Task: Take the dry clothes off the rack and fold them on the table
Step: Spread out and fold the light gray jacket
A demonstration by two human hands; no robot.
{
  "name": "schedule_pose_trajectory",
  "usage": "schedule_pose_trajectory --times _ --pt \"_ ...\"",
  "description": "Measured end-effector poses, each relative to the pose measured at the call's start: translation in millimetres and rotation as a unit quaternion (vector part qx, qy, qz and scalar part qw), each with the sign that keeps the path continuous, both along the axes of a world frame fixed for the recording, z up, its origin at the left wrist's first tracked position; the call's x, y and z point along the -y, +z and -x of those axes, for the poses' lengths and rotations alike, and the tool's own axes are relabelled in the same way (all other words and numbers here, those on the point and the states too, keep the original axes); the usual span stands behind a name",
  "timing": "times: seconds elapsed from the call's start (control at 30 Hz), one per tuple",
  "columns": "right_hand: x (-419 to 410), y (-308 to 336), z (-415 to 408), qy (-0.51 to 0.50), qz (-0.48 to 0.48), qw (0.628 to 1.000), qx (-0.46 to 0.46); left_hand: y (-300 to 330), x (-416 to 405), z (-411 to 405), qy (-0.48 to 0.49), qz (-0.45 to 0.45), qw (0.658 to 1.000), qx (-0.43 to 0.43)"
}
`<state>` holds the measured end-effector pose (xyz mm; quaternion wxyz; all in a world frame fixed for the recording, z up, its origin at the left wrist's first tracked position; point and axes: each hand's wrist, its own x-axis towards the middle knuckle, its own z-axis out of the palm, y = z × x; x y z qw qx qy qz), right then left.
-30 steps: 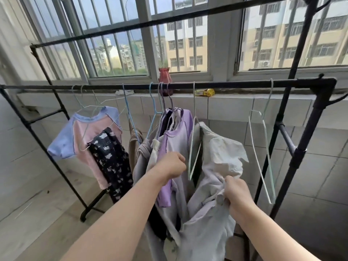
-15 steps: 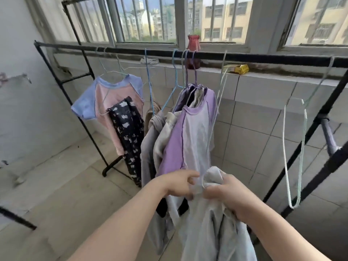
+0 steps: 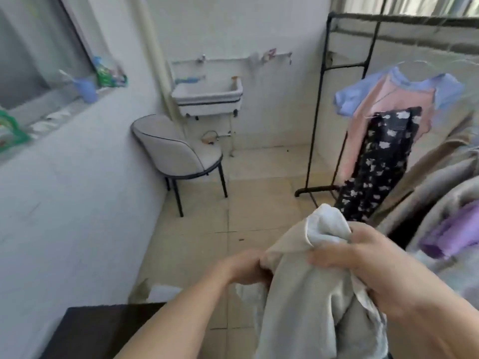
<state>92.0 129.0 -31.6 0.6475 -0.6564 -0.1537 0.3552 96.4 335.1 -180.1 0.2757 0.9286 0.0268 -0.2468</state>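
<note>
Left hand (image 3: 246, 266) and right hand (image 3: 373, 270) grip the grey garment (image 3: 305, 307) (bunched).

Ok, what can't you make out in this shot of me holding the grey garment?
- Grey garment, head view: bunched in both hands, lower part cut off by the bottom edge, so its type is unclear.
- Left hand: fingers hidden behind the cloth.
- Dark table: only a corner shows, the rest cut off below.
- Clothes rack: right side cut off by the edge; its clothes are blurred.
- Items on the window ledge: too blurred to name.

Head view (sole camera) looks down, close over both forearms.
</note>
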Motion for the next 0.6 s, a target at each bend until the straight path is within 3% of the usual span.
schedule_pose_trajectory --times 0.13,0.27,0.4,0.5,0.6 --pt "-50.0 35.4 21.6 0.039 0.018 0.997 0.057 21.3 -61.6 75.5 0.223 -0.068 0.965 0.119" --pt "-86.6 73.8 57.0 0.050 0.026 0.981 0.188 42.3 -122.5 160.0 0.451 -0.035 0.848 0.275" --pt "-129.3 80.8 89.4 0.019 0.103 0.933 0.345 72.7 -165.1 262.3 0.558 -0.056 0.763 0.322" --pt "-174.4 79.6 130.6 0.001 0.035 0.916 0.399 89.1 -185.8 329.5 0.631 0.000 0.707 0.320" --pt "-225.8 74.0 159.3 -0.015 -0.029 0.920 0.390 111.2 -195.3 378.4 0.664 0.125 0.651 0.347"
